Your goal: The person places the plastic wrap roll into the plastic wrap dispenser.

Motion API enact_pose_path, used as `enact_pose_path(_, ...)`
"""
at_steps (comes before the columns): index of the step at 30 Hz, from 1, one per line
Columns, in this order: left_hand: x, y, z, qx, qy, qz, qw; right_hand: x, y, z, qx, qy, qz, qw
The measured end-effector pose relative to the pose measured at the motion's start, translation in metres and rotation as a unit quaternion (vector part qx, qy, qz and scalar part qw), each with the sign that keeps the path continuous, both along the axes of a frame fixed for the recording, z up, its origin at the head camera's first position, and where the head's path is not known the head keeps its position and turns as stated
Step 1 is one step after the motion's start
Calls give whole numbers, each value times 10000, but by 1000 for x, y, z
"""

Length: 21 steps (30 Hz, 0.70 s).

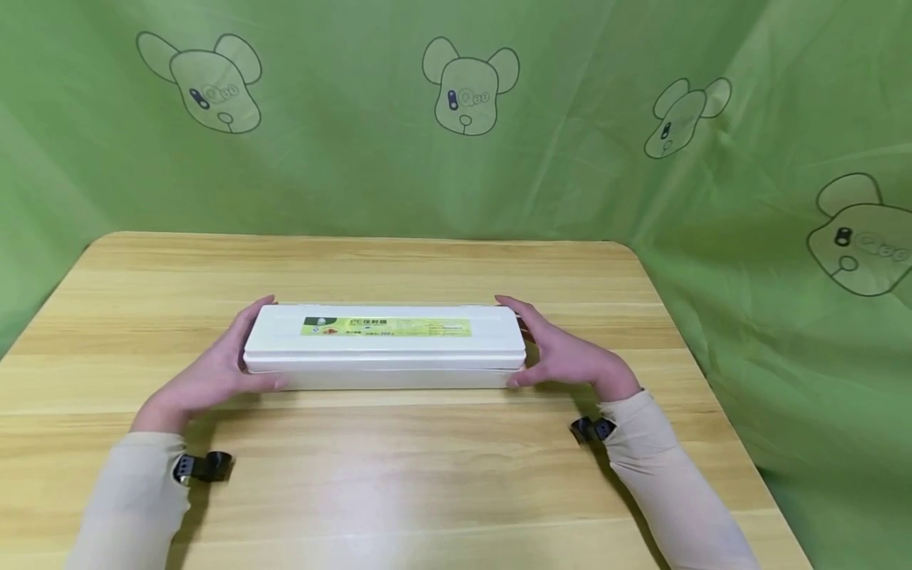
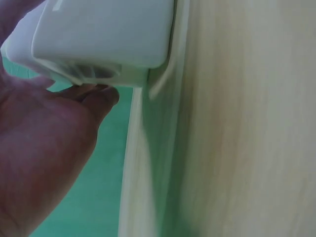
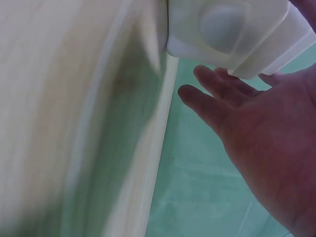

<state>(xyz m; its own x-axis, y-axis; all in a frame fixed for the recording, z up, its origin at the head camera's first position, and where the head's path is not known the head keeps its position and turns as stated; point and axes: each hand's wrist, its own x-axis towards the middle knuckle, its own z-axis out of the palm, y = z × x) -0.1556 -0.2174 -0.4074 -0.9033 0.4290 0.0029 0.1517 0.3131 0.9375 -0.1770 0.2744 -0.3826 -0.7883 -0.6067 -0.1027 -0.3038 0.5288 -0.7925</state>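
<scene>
A long white cling film box (image 1: 385,376) with a green-and-yellow label (image 1: 388,327) on its lid lies crosswise on the wooden table. At its left end, my left hand (image 1: 214,368) grips it, thumb on the front face and forefinger at the back corner. My right hand (image 1: 566,356) holds the opposite end in the same way. The left wrist view shows the box's white end (image 2: 103,34) with fingers beneath it. In the right wrist view, the other fingers (image 3: 212,106) extend beside the box end (image 3: 222,27). The lid appears shut.
The wood-grain table (image 1: 399,475) has rounded far corners. Green cloth (image 1: 356,174) printed with bear-head outlines hangs behind it and along the right side. Small black wrist cameras (image 1: 214,467) stick out from both beige sleeves (image 1: 128,499).
</scene>
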Motion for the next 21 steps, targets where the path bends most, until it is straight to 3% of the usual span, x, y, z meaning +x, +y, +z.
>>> enact_pose_path(8, -1, -4, 1, 285, -121, -212, 9993, -1, -1, -1, 10, 141, 21, 9999)
enact_pose_path(21, -1, -7, 1, 143, -184, -175, 9996, -1, -3, 0, -43, 124, -183, 9997)
